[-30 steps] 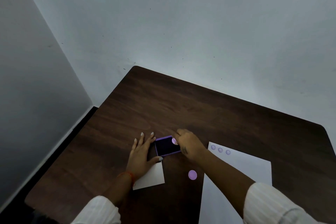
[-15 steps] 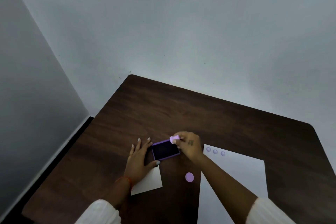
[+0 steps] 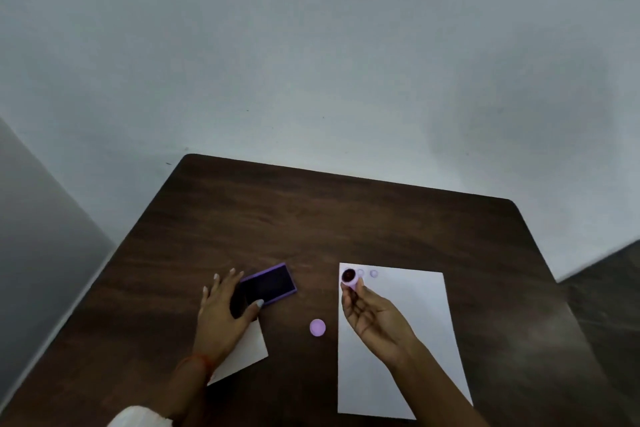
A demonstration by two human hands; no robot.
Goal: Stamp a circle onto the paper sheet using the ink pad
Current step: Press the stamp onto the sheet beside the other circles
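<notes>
Our right hand [image 3: 372, 317] pinches the lilac stamp [image 3: 349, 277] above the paper sheet's [image 3: 408, 305] far left corner.
Our left hand [image 3: 227, 305] lies spread, thumb on the open ink pad [image 3: 272, 284] mid-counter [image 3: 311, 218]; two faint circles [image 3: 373, 273] sit beside the stamp.

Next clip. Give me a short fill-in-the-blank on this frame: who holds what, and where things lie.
1. The small lilac round stamp with the dark inked face is held in the ____ hand.
2. The left hand rests on the edge of the purple rectangular ____, which lies open on the dark wooden table.
3. The loose lilac round cap lies on the table between the small white card and the large white ____.

Missing words: right; ink pad; paper sheet
</notes>
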